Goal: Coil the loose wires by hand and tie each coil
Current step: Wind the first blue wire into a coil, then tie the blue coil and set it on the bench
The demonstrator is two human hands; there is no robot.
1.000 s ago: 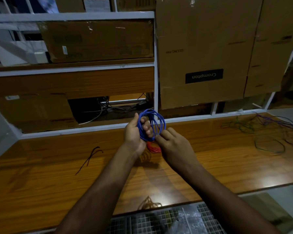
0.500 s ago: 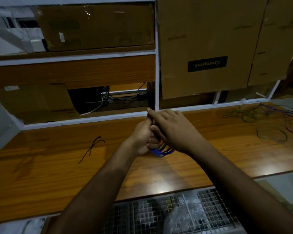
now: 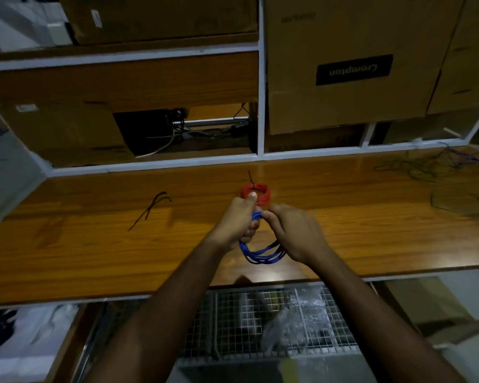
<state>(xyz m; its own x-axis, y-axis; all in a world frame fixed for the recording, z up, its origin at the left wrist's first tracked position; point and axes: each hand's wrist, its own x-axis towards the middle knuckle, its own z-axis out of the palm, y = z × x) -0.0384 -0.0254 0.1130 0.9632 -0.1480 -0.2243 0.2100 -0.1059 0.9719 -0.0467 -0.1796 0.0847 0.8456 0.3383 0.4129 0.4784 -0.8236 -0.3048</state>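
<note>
Left hand (image 3: pixel 237 219) fingers and right hand (image 3: pixel 293 230) fingers curled, gripping blue wire coil (image 3: pixel 260 254) top; loops hang below.

A wooden bench (image 3: pixel 94 252) is seen across the middle of the frame. On it are laid black ties (image 3: pixel 152 207) at left, a red coil (image 3: pixel 260 193) at centre, and loose wires (image 3: pixel 443 172) at upper right.

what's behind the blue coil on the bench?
Just beyond the blue coil lies a red coil on the wooden bench, a black tie sticking up from it. The left hand covers its near edge.
</note>
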